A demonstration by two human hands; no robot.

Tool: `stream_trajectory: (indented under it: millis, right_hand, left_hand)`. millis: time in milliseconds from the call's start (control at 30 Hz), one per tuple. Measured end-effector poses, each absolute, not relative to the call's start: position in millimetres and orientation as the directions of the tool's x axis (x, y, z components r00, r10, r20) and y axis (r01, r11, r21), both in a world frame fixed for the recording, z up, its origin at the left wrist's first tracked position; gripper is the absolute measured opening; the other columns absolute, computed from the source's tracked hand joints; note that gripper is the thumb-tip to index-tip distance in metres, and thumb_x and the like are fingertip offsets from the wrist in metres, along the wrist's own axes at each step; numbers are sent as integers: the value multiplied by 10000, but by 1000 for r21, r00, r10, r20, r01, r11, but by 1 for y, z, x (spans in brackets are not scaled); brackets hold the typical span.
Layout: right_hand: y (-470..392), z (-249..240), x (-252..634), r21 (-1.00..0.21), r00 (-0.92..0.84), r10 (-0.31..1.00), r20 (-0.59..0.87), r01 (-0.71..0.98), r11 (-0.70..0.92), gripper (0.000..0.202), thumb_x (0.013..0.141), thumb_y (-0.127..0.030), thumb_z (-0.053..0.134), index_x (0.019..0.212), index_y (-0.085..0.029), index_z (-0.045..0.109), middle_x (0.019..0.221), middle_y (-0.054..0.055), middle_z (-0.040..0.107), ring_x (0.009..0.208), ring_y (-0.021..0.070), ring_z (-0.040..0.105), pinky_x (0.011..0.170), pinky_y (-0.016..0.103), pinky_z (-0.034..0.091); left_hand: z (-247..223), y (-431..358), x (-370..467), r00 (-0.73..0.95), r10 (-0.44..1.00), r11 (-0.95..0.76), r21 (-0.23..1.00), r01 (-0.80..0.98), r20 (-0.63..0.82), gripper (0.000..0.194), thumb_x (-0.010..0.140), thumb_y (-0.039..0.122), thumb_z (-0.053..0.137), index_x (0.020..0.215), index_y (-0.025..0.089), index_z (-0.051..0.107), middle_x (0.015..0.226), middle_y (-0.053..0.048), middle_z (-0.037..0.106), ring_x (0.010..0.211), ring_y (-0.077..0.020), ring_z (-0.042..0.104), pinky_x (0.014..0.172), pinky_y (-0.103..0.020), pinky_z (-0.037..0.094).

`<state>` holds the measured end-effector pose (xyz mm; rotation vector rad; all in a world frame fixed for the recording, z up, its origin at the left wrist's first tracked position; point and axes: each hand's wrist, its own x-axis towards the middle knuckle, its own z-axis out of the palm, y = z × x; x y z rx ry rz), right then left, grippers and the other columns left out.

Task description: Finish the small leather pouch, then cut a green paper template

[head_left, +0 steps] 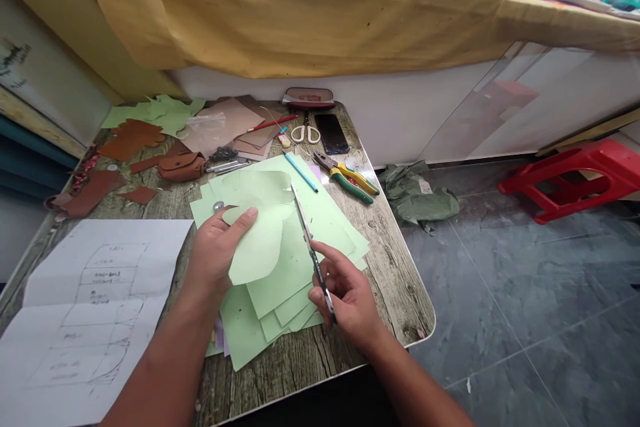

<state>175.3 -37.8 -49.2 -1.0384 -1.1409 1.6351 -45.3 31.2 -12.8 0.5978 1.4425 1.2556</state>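
My left hand pinches a cut piece of pale green paper with a curved outline, its thumb lying on top. In my right hand is a pair of scissors with dark handles, the fingers wrapped round them. The scissors point away from me, and their blade tips are at the right edge of the held piece, beside a small notch. Whether the blades touch the paper there I cannot tell. Beneath both hands lies a stack of green sheets, fanned out on the table.
On the wooden-look table are pliers, a blue pen, a phone and white-handled scissors. Left lie a pattern drawing, a brown leather pouch and leather scraps. A red stool stands on the floor.
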Motion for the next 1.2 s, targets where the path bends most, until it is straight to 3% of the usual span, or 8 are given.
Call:
stream_trajectory:
  millis: [233,700,933,1200]
  right_hand:
    - [-37,-48,175,-962,-276,949,-155,-176,-208,671,905,-402,861,1525,-269,642,840,-41,451,549,86,402,453,224,291]
    - [-36,-46,175,-959,-277,944,-180,-166,-232,667,885,-379,873,1508,-272,661,840,-38,460,551,84,409,442,212,292]
    - [-36,-48,175,-962,-269,947,-176,-157,-224,655,884,-372,877,1497,-278,666,839,-45,462,532,76,407,434,215,296]
    - [-36,-48,175,-949,-207,955,-213,-188,-252,674,932,-497,835,1534,-280,623,838,-49,494,459,71,448,393,221,398]
  left_hand:
    - [-13,33,-46,-288,872,316,904,-286,-396,591,630,518,995,1057,169,783,826,-57,800,651,-233,743,535,-286,585]
    - [-17,33,-50,-288,871,324,906,-273,-398,601,682,552,954,1120,179,783,886,-84,821,723,-288,788,644,-386,666]
    - [-19,34,-55,-284,881,304,913,-271,-377,540,708,508,946,1114,184,798,925,-89,828,756,-289,796,657,-370,672]
    - [-17,34,-55,-293,871,318,907,-276,-394,574,679,526,968,1098,183,777,910,-87,827,738,-293,789,632,-371,662]
